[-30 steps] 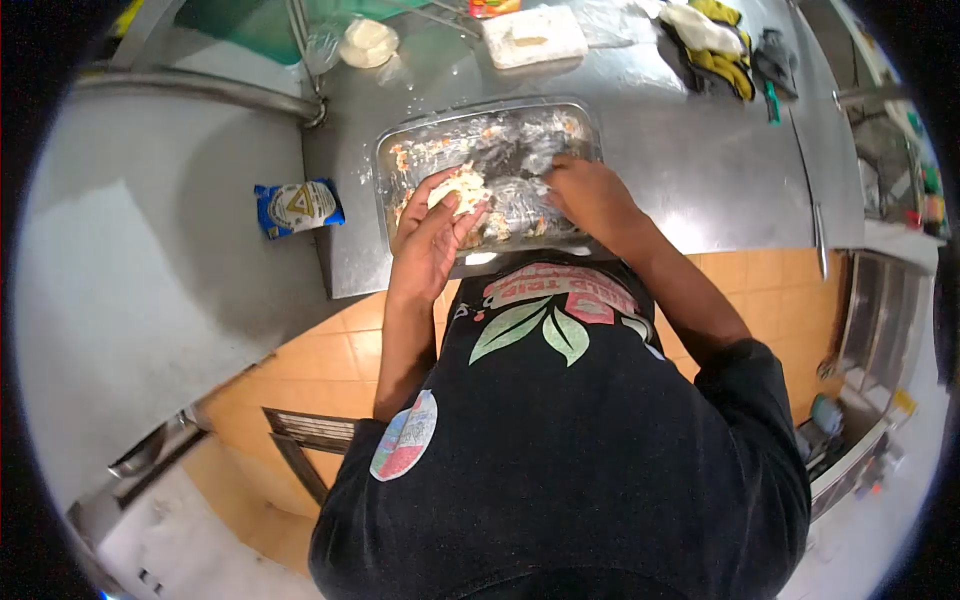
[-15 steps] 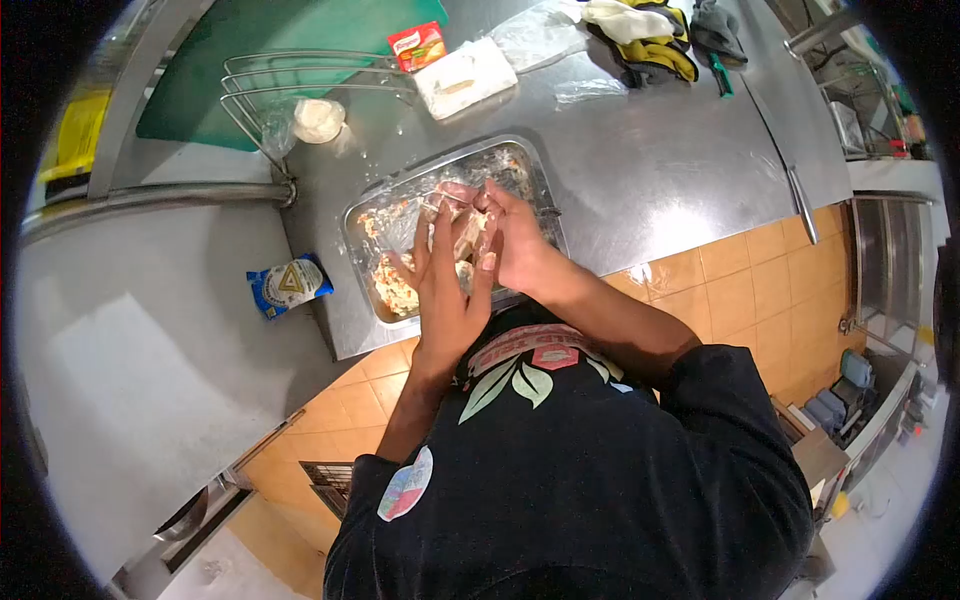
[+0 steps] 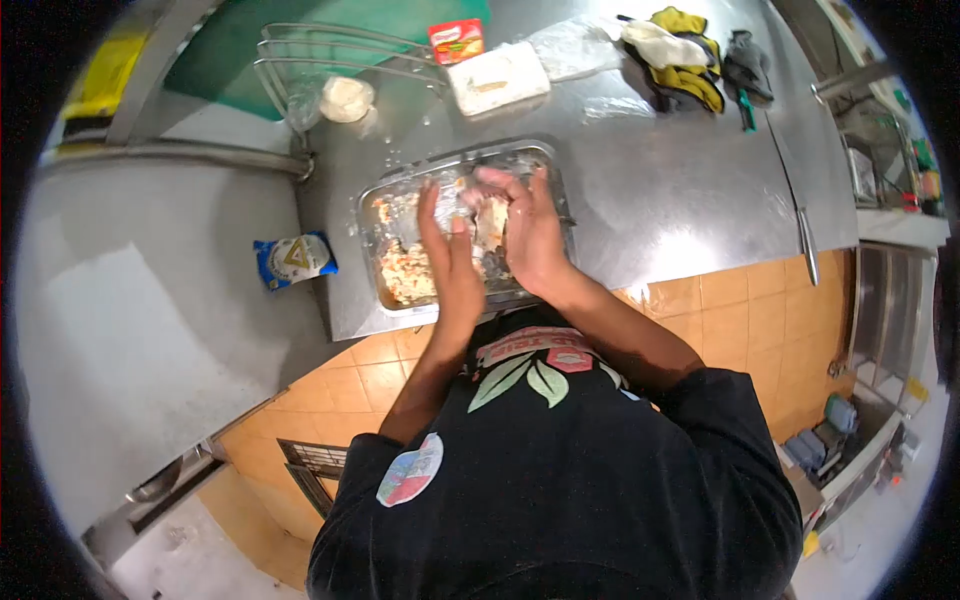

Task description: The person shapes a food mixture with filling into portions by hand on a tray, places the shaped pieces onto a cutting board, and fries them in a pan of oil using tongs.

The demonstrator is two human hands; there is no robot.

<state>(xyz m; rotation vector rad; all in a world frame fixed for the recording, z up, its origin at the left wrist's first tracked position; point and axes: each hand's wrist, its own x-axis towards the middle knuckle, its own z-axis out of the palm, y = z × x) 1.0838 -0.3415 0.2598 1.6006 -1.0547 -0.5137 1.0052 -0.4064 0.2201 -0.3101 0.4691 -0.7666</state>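
At the metal tray (image 3: 440, 172), pale food (image 3: 491, 222) shows between the outspread left hand (image 3: 455, 272) and uncurled right hand (image 3: 533, 238).

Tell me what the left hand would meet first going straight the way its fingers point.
Most likely the far rim of the metal tray, just ahead of the left hand; height is unclear, so it might pass above instead.

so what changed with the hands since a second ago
The right hand moved left, facing the left hand over the metal tray; both look open. Whether the clump the left cupped remains between them is unclear. The blue packet and red packet stayed put.
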